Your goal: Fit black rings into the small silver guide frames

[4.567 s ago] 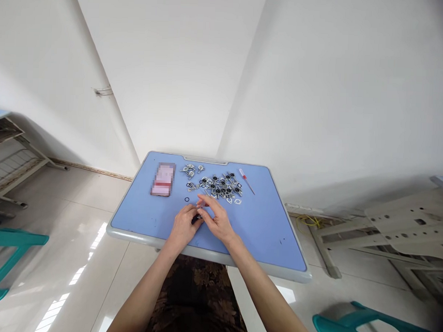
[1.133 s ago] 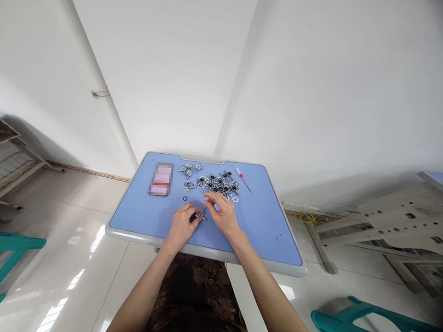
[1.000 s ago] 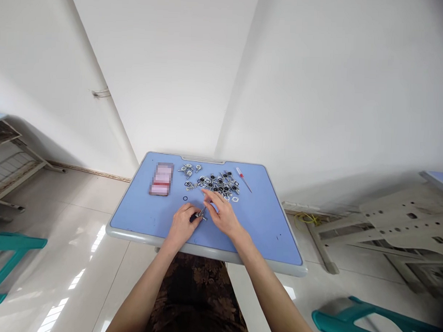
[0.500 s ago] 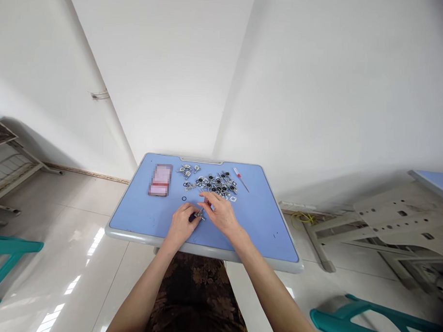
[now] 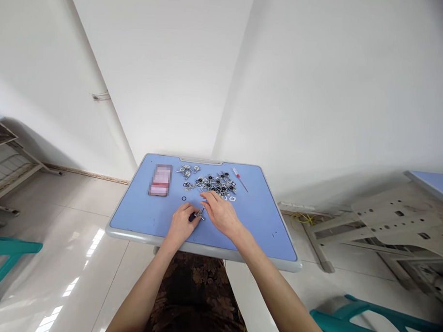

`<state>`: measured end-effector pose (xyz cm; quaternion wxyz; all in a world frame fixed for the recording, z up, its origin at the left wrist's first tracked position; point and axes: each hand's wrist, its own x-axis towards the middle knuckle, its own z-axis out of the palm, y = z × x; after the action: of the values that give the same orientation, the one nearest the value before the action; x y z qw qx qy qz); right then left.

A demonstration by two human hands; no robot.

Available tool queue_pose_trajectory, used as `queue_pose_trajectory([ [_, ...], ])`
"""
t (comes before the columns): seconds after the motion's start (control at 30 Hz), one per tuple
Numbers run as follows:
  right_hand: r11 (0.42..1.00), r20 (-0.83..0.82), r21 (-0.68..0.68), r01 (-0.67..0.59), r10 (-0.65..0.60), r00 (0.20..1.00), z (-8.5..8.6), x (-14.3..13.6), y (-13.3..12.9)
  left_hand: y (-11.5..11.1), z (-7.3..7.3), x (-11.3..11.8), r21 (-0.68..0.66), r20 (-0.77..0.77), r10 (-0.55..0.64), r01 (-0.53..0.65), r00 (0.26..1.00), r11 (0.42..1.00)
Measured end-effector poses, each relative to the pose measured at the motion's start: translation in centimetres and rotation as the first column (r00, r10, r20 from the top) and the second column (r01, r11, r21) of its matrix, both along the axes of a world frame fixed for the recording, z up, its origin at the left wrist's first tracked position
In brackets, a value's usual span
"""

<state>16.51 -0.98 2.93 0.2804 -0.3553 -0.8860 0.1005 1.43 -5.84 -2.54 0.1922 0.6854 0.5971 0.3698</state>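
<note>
Near the front of the blue table, my left hand is closed around a small metal fitting with a dark part, pinned low against the tabletop. My right hand pinches a thin screwdriver, its slim shaft angled down to the fitting; the fingers hide most of its handle. Just beyond the right hand lies a pile of metal fittings with black round parts. A black rubber ring rests beyond my left hand, and a white flat plate lies beside the pile.
A phone-like flat object, blurred out, lies on the table's left. Several metal fittings sit apart at the back. A second screwdriver with a red-and-clear handle lies back right. Green stools stand on the floor at both sides.
Both hands stay almost in place. The right fingers have shifted slightly on the screwdriver, which still meets the fitting. The camera view has moved a little.
</note>
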Motion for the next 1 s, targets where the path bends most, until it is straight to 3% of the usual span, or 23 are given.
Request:
queue_pose_trajectory([
  [0.17,0.986,-0.129,-0.085,-0.144,0.132,0.983,0.2,0.2,0.1,0.1,0.0,0.0,-0.016,-0.011,0.004,-0.004,1.0,1.0],
  [0.33,0.998,-0.163,-0.054,-0.025,0.016,0.986,-0.3,-0.6,0.1,0.0,0.1,-0.2,-0.03,-0.009,-0.011,0.011,1.0,0.999],
  [0.53,0.999,-0.147,-0.043,0.023,-0.029,0.989,-0.6,-1.2,0.0,-0.3,0.4,-0.5,-0.037,0.029,-0.049,0.05,0.998,0.998],
  [1.0,0.976,-0.16,-0.191,0.104,-0.135,0.978,0.3,-2.0,1.8,0.9,1.8,-2.0,-0.16,-0.016,-0.136,0.132,0.991,0.978],
])
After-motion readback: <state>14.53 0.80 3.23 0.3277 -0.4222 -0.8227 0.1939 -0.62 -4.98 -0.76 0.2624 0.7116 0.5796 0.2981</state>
